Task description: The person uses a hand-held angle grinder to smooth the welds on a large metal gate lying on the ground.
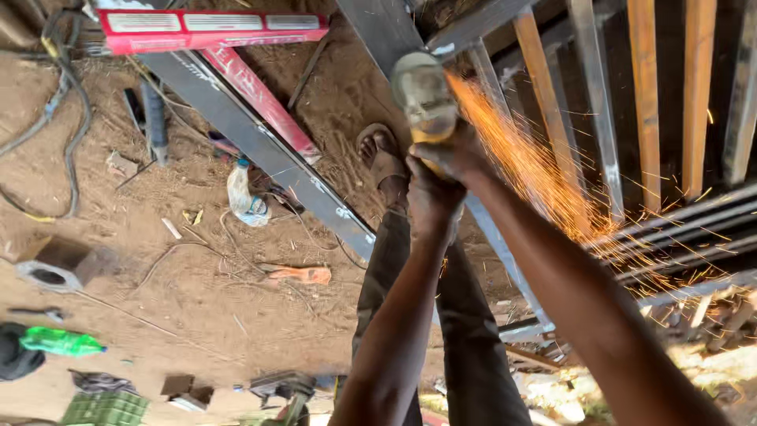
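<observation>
Angle grinder point(424, 95) held at upper centre of view, its blurred disc against a grey steel bar point(378, 31), orange sparks point(536, 173) fanning right and down. Left hand point(430, 197) wrapped tight on the grinder body from below; right hand point(461, 154) closed just beside it, fingers curled round the same tool. Sandalled foot point(382, 158) on the sandy floor point(197, 292) beneath. Red boxes point(209, 28) lie upper left, green bottle point(59, 341) far left, upright metal bars point(599, 118) to the right

We're in an open-air metal workshop, pretty sure. Dirt floor point(197, 308), steel bars point(260, 146) lying around, grinder sparks point(536, 173) flying everywhere.
</observation>
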